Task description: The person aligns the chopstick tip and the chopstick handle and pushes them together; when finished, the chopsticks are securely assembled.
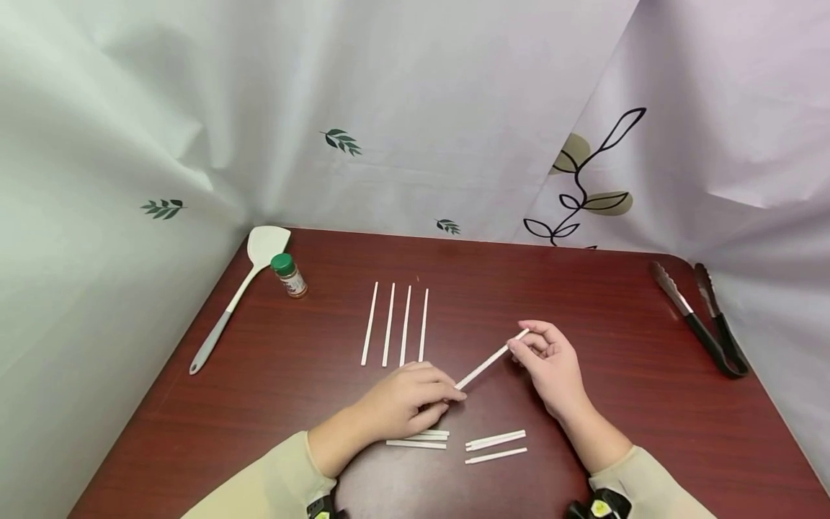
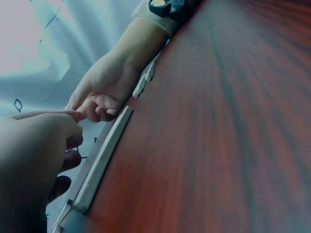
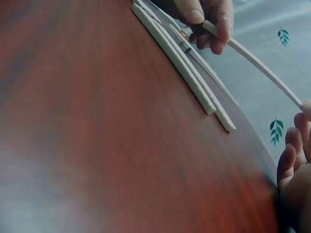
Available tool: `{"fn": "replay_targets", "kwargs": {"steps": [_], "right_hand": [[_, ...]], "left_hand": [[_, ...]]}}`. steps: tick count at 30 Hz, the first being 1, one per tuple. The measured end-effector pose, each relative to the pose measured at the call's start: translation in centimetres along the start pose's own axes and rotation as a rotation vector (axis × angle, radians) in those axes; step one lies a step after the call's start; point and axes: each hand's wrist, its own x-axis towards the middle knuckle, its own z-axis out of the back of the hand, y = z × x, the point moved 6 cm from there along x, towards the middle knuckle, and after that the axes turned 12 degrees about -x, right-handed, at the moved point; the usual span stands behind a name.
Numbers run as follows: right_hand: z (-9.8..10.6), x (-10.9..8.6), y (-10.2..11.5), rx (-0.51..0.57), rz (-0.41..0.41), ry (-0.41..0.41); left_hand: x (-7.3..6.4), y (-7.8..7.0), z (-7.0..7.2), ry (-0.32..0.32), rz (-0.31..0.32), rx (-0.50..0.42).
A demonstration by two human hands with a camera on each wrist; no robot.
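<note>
A thin white stick [image 1: 491, 360] spans the space between both hands, slanting up to the right in the head view. My left hand [image 1: 415, 393] pinches its near end between thumb and fingers, clearest in the right wrist view, where the left hand [image 3: 209, 22] is at the top. The far end is pinched by the thumb and fingertips of my right hand [image 1: 551, 364]. Beyond the left hand, several long white sticks [image 1: 389, 324] lie side by side on the table. Short white sticks [image 1: 418, 441] lie partly under the left hand, with another short group [image 1: 496, 441] to their right.
On the dark red table [image 1: 311, 346], a white spatula [image 1: 262, 249] with a grey handle lies at the left. Beside it stands a green-capped spice jar [image 1: 289, 277]. Black-handled tongs [image 1: 707, 331] lie at the right edge. White patterned cloth [image 1: 415, 108] surrounds the table's back and sides.
</note>
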Motion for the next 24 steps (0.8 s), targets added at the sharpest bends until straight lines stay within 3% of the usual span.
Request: {"fn": "replay_targets", "kwargs": {"steps": [3, 6, 10, 15, 18, 24], "right_hand": [[-0.5, 1.0, 0.1, -0.088, 0.065, 0.023], [-1.0, 1.9, 0.4, -0.241, 0.186, 0.06], [-1.9, 2.8, 0.7, -0.468, 0.334, 0.116], [-3.2, 3.7, 0.5, -0.687, 0.424, 0.197], [-3.9, 4.2, 0.3, -0.78, 0.441, 0.245], [-5.1, 4.9, -0.1, -0.961, 0.334, 0.35]], "left_hand": [[0.2, 0.1, -0.2, 0.015, -0.031, 0.011], [0.3, 0.3, -0.4, 0.018, -0.04, 0.029], [0.3, 0.8, -0.6, 0.019, 0.011, 0.057], [0.0, 1.5, -0.8, 0.033, 0.106, 0.071], [0.0, 1.8, -0.9, 0.044, 0.127, 0.081], [0.1, 2.2, -1.0, 0.053, 0.157, 0.092]]}}
